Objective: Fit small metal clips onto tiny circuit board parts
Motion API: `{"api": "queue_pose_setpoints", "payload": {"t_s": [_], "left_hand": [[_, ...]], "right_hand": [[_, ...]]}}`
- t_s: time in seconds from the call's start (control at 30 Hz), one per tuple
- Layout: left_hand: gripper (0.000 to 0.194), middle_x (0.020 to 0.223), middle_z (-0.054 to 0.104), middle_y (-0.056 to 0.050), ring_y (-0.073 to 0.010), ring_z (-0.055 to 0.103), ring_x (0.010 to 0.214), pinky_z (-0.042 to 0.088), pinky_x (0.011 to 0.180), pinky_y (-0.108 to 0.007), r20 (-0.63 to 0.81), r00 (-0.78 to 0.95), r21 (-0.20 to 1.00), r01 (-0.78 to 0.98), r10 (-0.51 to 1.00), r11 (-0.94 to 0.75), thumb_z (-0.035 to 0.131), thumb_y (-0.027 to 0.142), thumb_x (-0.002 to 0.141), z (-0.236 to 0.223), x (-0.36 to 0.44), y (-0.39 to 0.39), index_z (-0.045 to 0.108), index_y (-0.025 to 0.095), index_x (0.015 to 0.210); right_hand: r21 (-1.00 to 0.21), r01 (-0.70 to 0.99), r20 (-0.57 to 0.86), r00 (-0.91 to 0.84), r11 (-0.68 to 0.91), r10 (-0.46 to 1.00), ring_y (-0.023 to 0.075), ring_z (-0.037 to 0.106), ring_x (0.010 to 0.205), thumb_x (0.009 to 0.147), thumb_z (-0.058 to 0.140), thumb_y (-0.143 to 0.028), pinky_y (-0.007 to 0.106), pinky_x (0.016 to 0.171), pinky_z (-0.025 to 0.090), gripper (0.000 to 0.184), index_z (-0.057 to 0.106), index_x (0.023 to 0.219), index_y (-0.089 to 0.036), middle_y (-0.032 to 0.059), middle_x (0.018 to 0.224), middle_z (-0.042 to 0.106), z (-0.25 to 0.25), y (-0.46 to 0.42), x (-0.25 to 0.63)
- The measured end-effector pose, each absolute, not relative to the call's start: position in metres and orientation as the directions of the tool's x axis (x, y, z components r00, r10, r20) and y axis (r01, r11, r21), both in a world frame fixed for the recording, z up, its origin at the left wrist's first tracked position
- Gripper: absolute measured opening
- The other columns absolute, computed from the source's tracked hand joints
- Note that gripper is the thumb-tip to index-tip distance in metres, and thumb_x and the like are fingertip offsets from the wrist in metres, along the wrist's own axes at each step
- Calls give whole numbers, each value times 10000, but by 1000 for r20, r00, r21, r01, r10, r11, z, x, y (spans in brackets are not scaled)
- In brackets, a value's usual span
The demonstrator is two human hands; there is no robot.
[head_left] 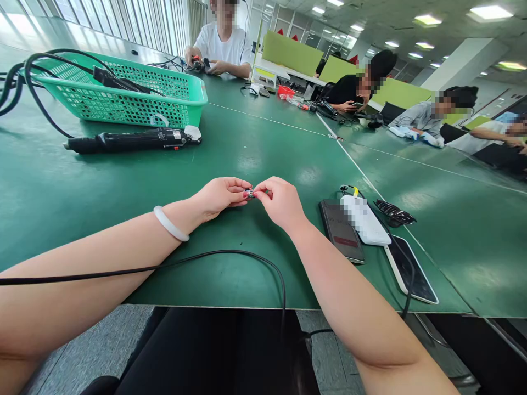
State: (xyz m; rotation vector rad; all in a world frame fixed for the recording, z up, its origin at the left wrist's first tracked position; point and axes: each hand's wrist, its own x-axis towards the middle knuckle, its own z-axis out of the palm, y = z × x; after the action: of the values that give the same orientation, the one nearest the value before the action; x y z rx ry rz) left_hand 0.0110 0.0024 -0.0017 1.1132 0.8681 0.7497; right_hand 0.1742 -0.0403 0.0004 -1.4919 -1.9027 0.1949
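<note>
and here we are at the smooth, dark green tabletop (263,151), two bare hands meeting in the middle; call that the centre of the clock. the bare left hand (216,198), with a pale, round bangle (171,224) at its wrist, has thumb and fingertips closed on a tiny, silvery, metallic-looking part (249,193). from three o'clock comes the bare right hand (282,202), thumb and forefinger pinched together at the near end of that same part. so there it is, right between the fingertips, though they cover so much that i can't make out its shape.

the step in hand, as i judge it, is close fingertip work: left steadies, right works the end. the next move, i'd say, calls for a light, even pinch and a firm left hold, as a thing that small could easily slip.

over at ten o'clock, a slim, black, cylindrical power tool (132,141) lies untouched just before a mint-green, perforated plastic basket (135,112). at four, a dark grey, flat, rectangular phone (335,227) rests near the right forearm. below, towards six, a thin, black, rubbery-looking cable (234,252) curves across.
</note>
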Motion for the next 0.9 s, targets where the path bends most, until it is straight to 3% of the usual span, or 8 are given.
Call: {"api": "queue_pose_setpoints", "payload": {"t_s": [0.3, 0.53, 0.9], "left_hand": [[145, 771, 694, -45, -100, 648, 743, 512, 870, -310, -212, 482, 950, -101, 850, 295, 642, 19, 736, -4, 12, 3, 644, 119, 841], [129, 791, 691, -55, -108, 649, 752, 508, 837, -292, -220, 462, 942, -130, 859, 311, 629, 30, 752, -4, 11, 5, 641, 118, 845], [123, 797, 677, -44, -97, 642, 741, 496, 870, -296, -222, 453, 936, -147, 863, 319, 604, 33, 776, -7, 11, 7, 637, 123, 852]], "right_hand": [[-518, 782, 447, -98, 347, 889, 127, 546, 716, 821, 554, -197, 272, 667, 422, 143, 693, 789, -208, 11, 815, 643, 0, -42, 174], [-547, 781, 411, -63, 301, 910, 96, 471, 584, 775, 638, -288, 276, 613, 415, 219, 694, 974, -217, 17, 863, 649, 0, -39, 181], [-506, 783, 466, -105, 362, 879, 121, 523, 669, 799, 609, -257, 270, 632, 413, 141, 721, 879, -230, 13, 838, 653, 0, -43, 172]]}}
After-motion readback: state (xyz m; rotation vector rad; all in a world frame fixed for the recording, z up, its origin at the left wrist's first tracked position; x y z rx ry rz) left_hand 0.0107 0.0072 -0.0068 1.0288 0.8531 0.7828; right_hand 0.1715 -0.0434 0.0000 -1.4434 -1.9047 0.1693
